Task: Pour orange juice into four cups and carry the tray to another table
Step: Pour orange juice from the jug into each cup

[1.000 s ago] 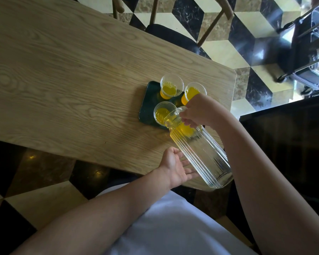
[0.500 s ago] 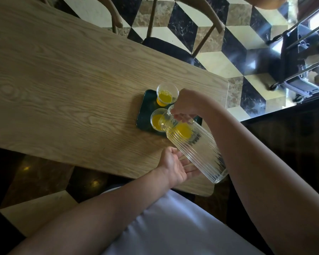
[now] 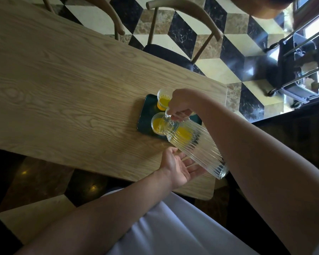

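Fingers of your right hand (image 3: pixel 179 105) curl round the neck of the tilted pitcher (image 3: pixel 193 146), its spout over the cup (image 3: pixel 157 124) on the tray (image 3: pixel 145 115) just beyond. Your left hand (image 3: pixel 179 166) lies spread beneath the base. Overtilt and juice overshoots the rim onto the desk (image 3: pixel 72 92).

We see a worktop (image 3: pixel 63 85) of pale wood with wavy grain, smooth and matt. The jug (image 3: pixel 195 146) is clear glass with ridges down its side. The cups (image 3: pixel 163 100) look like thin clear plastic. The tray (image 3: pixel 145 115) is dark green and a bit shiny. At 12 o'clock, the floor (image 3: pixel 234 57) is glossy stone tiles, and the chair (image 3: pixel 184 8) is smooth wood.
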Available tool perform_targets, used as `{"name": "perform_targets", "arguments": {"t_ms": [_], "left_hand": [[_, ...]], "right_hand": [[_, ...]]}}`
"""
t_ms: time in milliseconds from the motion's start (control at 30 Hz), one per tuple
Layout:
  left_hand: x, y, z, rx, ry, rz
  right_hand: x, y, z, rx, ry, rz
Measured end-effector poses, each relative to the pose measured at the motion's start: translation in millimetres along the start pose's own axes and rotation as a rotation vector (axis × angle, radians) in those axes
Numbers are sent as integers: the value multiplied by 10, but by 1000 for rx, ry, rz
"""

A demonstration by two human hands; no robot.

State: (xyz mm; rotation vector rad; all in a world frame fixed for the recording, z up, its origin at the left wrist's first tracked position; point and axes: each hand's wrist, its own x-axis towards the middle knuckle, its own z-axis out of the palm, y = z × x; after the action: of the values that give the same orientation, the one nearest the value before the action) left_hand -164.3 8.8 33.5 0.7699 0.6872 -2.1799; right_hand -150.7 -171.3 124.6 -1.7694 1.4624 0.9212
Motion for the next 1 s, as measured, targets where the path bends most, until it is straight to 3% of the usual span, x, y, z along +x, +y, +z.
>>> {"name": "perform_targets", "arguments": {"t_ms": [367,467,567,733,1000], "left_hand": [[-85,79,-35,48,59,72],[-147,192,-156,120,96,135],[-222,394,-286,248,144,245],[-523,798,-443,463,170,477],[-1053,1665,-546,797,306,871]], "right_hand": [[-239,92,-67,96,136,-77],[-296,185,-57,263,181,-99],[-363,225,-11,468,206,-126],[-590,114,35,825,257,-382],[-433,-403,-157,857,193,-636]]}}
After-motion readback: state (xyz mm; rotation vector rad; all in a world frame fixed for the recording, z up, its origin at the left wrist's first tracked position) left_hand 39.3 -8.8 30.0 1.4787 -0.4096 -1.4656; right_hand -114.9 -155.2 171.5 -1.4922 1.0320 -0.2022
